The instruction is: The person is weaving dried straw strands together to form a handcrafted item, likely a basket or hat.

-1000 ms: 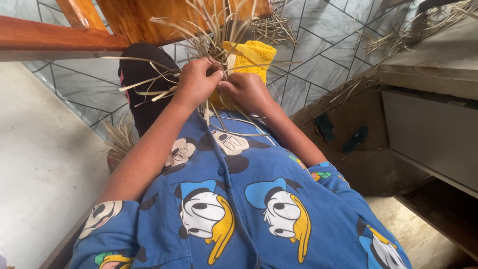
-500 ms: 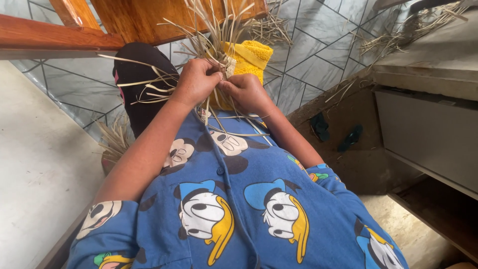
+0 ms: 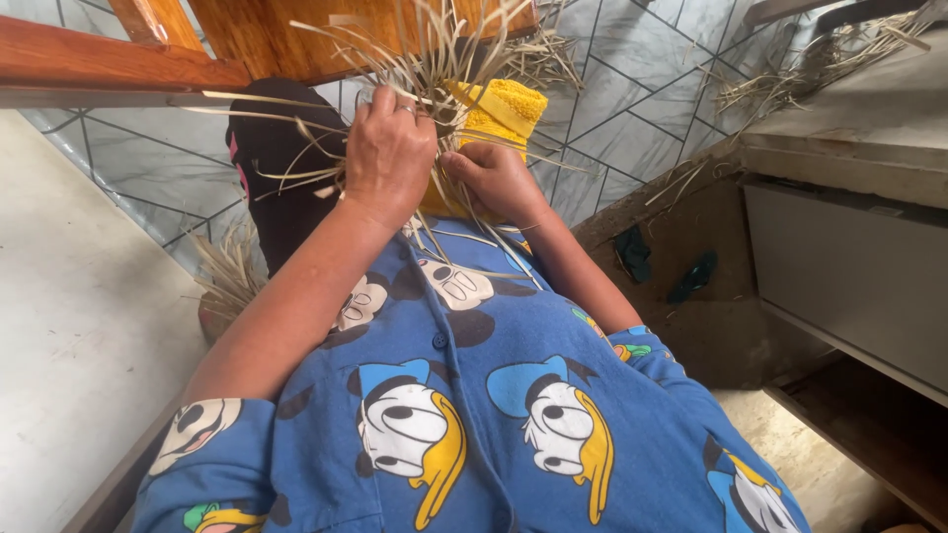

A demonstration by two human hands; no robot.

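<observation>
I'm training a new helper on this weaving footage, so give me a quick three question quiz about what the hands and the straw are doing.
1. True or false: both hands are on the bundle of dry straw strips.
2. Which hand wears a ring? A) left hand B) right hand C) neither
3. What colour is the cloth just beyond the hands?

Key
1. True: each hand has a grip on the strips, close together in front of the blue cartoon-print shirt.
2. A: a ring shows on a finger of the left hand.
3. Yellow; it lies over the dark trouser leg, below the wooden furniture.
</observation>
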